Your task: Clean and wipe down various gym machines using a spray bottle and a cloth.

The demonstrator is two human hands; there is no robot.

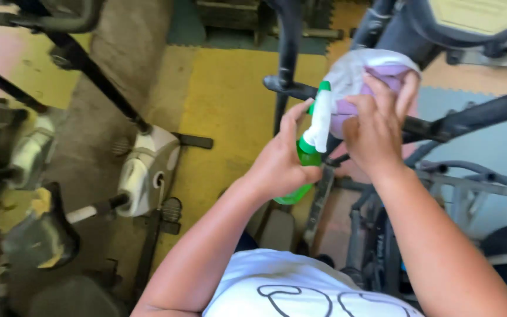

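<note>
**Spray bottle and cloth held over gym equipment**

Floor (230, 100): foam mats fitted together, mostly yellow, with a blue-grey mat at the right and a pinkish one at the far left. A bare grey strip runs between the yellow mats on the left side.

Exercise bike (148, 173): white housing, black frame tube rising to the upper left, a black pedal at its lower right. It stands on the left, well apart from the hands. A second machine sits at the far left edge, blurred; its kind cannot be told.

Black frame bars (470, 117): a machine directly below the hands, with a handlebar running across to the right and an upright post behind the bottle. Grey metal parts show under it.

Person: white shirt (300, 285) with a dark outline print, at the bottom edge. Both forearms reach forward.

Cloth (362, 73): pale lilac and white, bunched. The right hand (377, 126) is closed around it from below and the side, fingers curled over the top. It is held just above the handlebar.

Spray bottle (307, 158): green body, white trigger head with a green tip. The left hand (280, 164) grips its neck, index finger raised beside the trigger. The nozzle points at the cloth, just beside it.
</note>
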